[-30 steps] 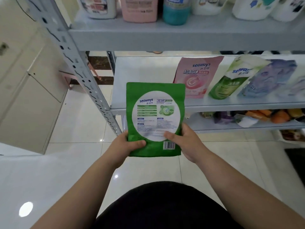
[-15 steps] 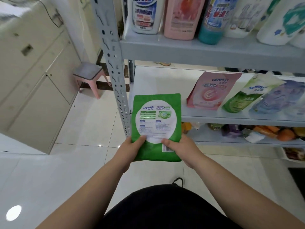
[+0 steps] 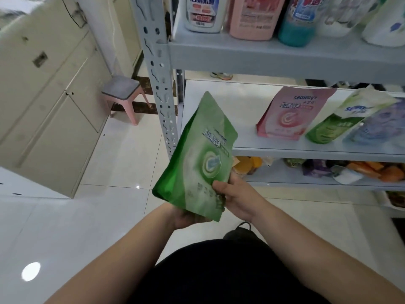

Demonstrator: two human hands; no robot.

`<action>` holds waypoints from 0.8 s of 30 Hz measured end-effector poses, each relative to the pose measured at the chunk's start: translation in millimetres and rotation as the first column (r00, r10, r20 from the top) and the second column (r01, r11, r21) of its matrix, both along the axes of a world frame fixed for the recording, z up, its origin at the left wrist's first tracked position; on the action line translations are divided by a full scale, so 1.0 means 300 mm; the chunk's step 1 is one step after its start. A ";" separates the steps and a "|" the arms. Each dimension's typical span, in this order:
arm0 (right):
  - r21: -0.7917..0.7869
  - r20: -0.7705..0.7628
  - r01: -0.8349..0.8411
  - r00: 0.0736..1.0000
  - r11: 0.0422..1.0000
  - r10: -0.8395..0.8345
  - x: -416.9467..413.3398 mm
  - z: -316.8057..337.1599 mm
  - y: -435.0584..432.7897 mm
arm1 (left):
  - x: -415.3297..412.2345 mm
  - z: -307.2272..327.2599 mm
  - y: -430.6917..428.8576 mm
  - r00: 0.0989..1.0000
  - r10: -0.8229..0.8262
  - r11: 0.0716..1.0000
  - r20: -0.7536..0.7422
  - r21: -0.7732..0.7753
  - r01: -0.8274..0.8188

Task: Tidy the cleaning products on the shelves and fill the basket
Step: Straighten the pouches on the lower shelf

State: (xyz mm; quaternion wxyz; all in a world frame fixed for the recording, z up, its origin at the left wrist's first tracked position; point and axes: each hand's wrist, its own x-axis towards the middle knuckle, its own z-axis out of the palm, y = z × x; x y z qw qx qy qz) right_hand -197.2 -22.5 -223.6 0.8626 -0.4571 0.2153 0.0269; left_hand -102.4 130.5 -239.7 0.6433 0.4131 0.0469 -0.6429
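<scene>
I hold a green detergent pouch (image 3: 197, 159) in both hands in front of the grey shelf unit, its front side facing me and its top tilted left. My left hand (image 3: 188, 217) cups its bottom edge from below. My right hand (image 3: 235, 197) grips its lower right corner, thumb on the front. On the middle shelf (image 3: 306, 150) lean a pink pouch (image 3: 289, 115), a green-and-white pouch (image 3: 341, 118) and a purple pouch (image 3: 381, 123). No basket is in view.
The top shelf (image 3: 274, 53) carries a white bottle (image 3: 205, 13), a pink bottle (image 3: 255, 17), a blue bottle (image 3: 299, 23) and more. Orange and purple packs (image 3: 370, 170) fill the lower shelf. A pink stool (image 3: 122, 93) and beige cabinets (image 3: 50, 99) stand to the left.
The pouch has been turned round from its back label to its front and tilted left. My left hand has slid from the pouch's side to under its base.
</scene>
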 end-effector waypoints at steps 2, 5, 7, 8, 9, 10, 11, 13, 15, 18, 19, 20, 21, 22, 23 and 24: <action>-0.052 -0.005 0.042 0.999 0.998 -0.043 0.005 -0.006 -0.039 | 0.060 -0.014 0.015 0.995 0.095 0.995 -0.035 -0.017 -0.095; -0.256 -0.087 0.105 0.988 0.961 -0.131 0.008 -0.006 -0.114 | 0.129 0.000 0.012 0.991 0.125 0.991 0.046 -0.050 -0.123; -0.330 -0.134 0.176 0.964 0.927 -0.231 0.009 -0.014 -0.166 | 0.147 0.012 -0.001 0.981 0.054 0.998 0.188 -0.020 -0.051; -0.359 -0.155 0.201 0.950 0.912 -0.270 0.012 -0.024 -0.192 | 0.151 0.006 -0.015 0.964 0.035 0.999 0.265 0.010 -0.039; -0.396 -0.174 0.200 0.942 0.896 -0.287 0.016 -0.034 -0.217 | 0.151 -0.002 -0.034 0.938 0.037 0.997 0.344 0.046 -0.056; -0.444 -0.191 0.173 0.940 0.879 -0.281 0.023 -0.040 -0.241 | 0.150 -0.016 -0.061 0.904 0.047 0.990 0.424 0.104 -0.100; -0.501 -0.207 0.126 0.943 0.856 -0.260 0.030 -0.042 -0.264 | 0.145 -0.028 -0.094 0.876 0.056 0.978 0.480 0.149 -0.144; -0.604 -0.248 0.027 0.943 0.796 -0.220 0.048 -0.037 -0.312 | 0.130 -0.028 -0.163 0.828 0.062 0.955 0.557 0.207 -0.210; -0.686 -0.273 -0.027 0.936 0.727 -0.222 0.075 -0.027 -0.368 | 0.140 -0.022 -0.226 0.790 0.052 0.936 0.611 0.246 -0.251; -0.762 -0.277 -0.067 0.933 0.644 -0.230 0.143 -0.024 -0.462 | 0.215 -0.023 -0.325 0.714 -0.028 0.915 0.700 0.306 -0.264; -0.775 -0.263 -0.061 0.936 0.629 -0.233 0.171 -0.022 -0.491 | 0.245 -0.023 -0.360 0.682 -0.040 0.908 0.731 0.311 -0.280; -0.779 -0.245 -0.048 0.941 0.625 -0.233 0.200 -0.020 -0.519 | 0.277 -0.021 -0.396 0.649 -0.052 0.897 0.759 0.321 -0.304; -0.778 -0.223 -0.030 0.947 0.628 -0.231 0.230 -0.011 -0.543 | 0.309 -0.022 -0.432 0.616 -0.069 0.886 0.785 0.332 -0.324; -0.776 -0.211 -0.014 0.948 0.630 -0.238 0.260 -0.005 -0.568 | 0.338 -0.019 -0.468 0.582 -0.104 0.875 0.806 0.352 -0.332; -0.772 -0.203 -0.001 0.948 0.636 -0.245 0.289 -0.001 -0.591 | 0.366 -0.019 -0.500 0.549 -0.142 0.865 0.824 0.373 -0.336; -0.770 -0.208 -0.002 0.946 0.638 -0.248 0.319 0.000 -0.615 | 0.392 -0.019 -0.530 0.525 -0.172 0.851 0.834 0.394 -0.347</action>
